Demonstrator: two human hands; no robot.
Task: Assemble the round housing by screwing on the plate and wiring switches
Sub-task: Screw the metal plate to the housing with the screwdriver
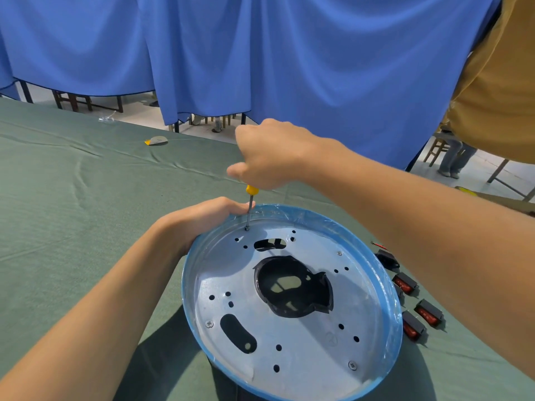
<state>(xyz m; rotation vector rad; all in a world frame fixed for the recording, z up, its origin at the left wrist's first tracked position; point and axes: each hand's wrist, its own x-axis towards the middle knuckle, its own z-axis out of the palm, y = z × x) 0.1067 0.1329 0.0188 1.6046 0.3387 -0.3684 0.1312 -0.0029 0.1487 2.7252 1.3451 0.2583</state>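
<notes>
- Screwing: right hand (270, 157) fingers wrap the yellow steel screwdriver (250, 205) at the far rim of the round blue metal housing (185, 273).
- The left hand (202, 218) maybe grips that rim.
- Next: keep tip straight.

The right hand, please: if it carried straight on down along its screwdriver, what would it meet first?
The screwdriver in the right hand has its tip at a screw in the plate; that comes first, as far as depth shows.

The left hand (202, 218) and right hand (270, 154) are bare, as are both forearms (419, 215).
</notes>
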